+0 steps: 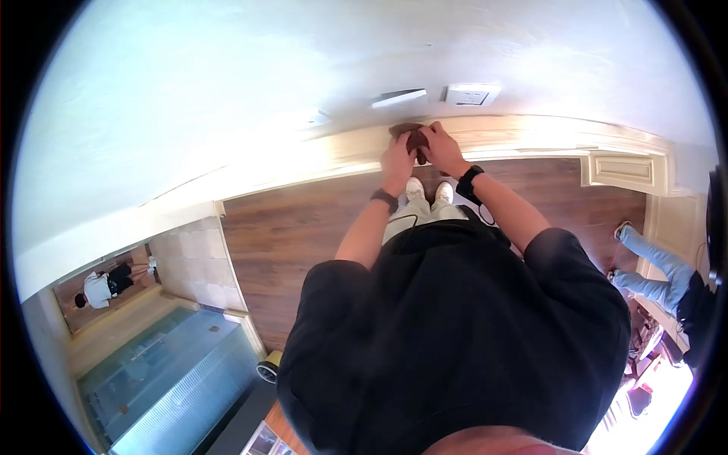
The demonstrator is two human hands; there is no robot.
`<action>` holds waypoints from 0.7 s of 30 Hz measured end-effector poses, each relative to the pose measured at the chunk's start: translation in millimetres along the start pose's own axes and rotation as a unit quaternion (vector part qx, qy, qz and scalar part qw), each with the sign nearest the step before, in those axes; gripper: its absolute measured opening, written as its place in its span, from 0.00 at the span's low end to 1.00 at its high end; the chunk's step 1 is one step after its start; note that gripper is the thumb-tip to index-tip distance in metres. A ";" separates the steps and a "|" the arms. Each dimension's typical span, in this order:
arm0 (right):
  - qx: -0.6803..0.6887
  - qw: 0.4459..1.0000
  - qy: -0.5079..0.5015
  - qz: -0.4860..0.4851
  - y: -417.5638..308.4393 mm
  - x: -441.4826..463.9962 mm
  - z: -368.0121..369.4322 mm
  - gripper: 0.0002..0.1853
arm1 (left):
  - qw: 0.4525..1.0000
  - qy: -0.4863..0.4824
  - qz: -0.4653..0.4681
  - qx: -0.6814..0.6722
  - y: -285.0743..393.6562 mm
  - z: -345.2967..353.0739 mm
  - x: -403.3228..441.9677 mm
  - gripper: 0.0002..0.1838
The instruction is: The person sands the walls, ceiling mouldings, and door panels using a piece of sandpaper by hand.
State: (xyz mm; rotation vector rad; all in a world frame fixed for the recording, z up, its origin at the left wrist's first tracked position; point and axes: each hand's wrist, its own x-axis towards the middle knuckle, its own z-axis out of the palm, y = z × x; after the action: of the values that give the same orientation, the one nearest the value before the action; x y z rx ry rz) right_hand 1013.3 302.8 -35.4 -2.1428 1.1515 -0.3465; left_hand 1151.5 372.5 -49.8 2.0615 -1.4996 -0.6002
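A dark brown cloth-like item (414,139), folded or bunched, is held between both hands at the pale wooden ledge along the wall. My left hand (397,159) has its fingers closed on the item's left side. From the right, my right hand (443,146) grips the same item with its fingers pressed together. Part of the brown item hangs down between the hands. Just above, on the white wall, are a white switch plate (473,94) and a slanted white plate (400,98).
The pale ledge (531,136) runs across the view above the wooden floor (280,227). At right stands a person in light jeans (658,265); another person (98,290) is far left. A glass panel (182,379) and a yellow-rimmed round object (269,367) are lower left.
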 end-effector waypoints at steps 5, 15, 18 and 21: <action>-0.014 0.999 -0.023 -0.024 -25.4 18.3 25.9 0.22 | 0.999 -0.025 -0.017 0.024 -17.3 -32.8 -0.8 0.25; -0.022 0.997 0.052 0.052 34.7 -15.2 -24.3 0.23 | 0.990 -0.073 0.115 0.019 32.5 28.8 39.9 0.21; -0.036 0.993 0.073 0.080 45.9 -24.0 -35.0 0.23 | 0.987 -0.114 0.110 0.017 52.8 37.2 44.1 0.19; -0.057 0.992 0.078 0.079 48.1 -24.2 -28.6 0.23 | 0.987 -0.110 0.116 0.016 47.3 43.9 43.8 0.19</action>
State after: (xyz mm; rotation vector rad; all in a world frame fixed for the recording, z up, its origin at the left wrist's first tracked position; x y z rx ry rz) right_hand 954.1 291.6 -44.5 -2.1351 1.4524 -0.3899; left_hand 1102.5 312.1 -55.5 1.8557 -1.8546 -0.7326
